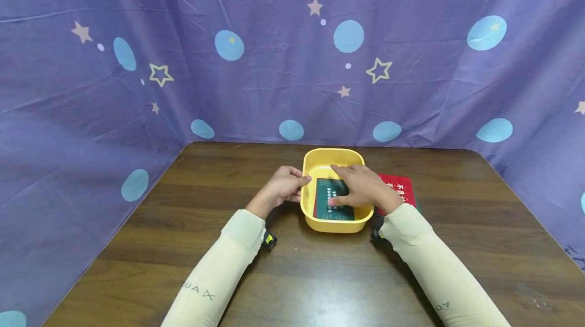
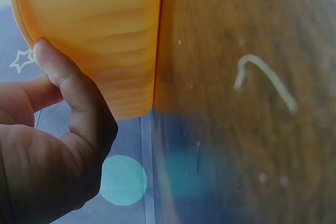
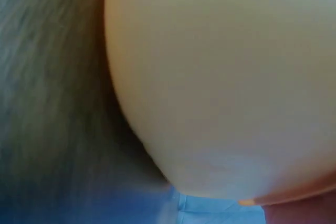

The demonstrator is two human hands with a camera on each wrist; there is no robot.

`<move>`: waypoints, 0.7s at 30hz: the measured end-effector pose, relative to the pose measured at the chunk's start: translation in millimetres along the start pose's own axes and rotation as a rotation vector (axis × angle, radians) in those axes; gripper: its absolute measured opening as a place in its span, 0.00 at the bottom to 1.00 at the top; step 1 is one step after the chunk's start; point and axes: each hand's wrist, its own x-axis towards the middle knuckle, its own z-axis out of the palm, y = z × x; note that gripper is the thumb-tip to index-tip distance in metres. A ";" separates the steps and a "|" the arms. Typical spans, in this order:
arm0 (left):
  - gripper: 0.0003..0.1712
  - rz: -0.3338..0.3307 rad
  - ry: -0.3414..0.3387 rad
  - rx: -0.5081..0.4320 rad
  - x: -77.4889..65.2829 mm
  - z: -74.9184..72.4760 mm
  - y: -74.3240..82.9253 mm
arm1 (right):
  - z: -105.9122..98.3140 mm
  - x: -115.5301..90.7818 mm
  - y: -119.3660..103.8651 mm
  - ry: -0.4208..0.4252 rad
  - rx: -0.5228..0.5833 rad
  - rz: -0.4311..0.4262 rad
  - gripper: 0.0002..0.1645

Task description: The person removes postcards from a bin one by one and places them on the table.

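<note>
A yellow plastic tub (image 1: pixel 335 226) stands on the table, and its ribbed outer wall (image 2: pixel 123 51) shows in the left wrist view. My left hand (image 1: pixel 287 185) pinches the tub's left rim. Flat inside the tub lies a dark green card (image 1: pixel 323 205) with white characters and a thin red edge. Over it is my right hand (image 1: pixel 363 187), thumb and fingers spread apart; whether the fingers touch the card I cannot tell. Blurred tub wall (image 3: pixel 220 77) fills most of the right wrist view, where the right fingers are hidden.
Right of the tub, a red card (image 1: pixel 404 187) with white characters lies on the brown wooden table (image 1: pixel 228 174), partly hidden by my right wrist. A green edge shows beneath it. A purple curtain (image 1: pixel 274 93) with stars and blue dots hangs behind the table.
</note>
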 end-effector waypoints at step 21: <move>0.17 -0.004 0.000 0.005 0.3 0.7 1.1 | -0.1 2.8 -7.8 -0.200 -0.268 0.016 0.69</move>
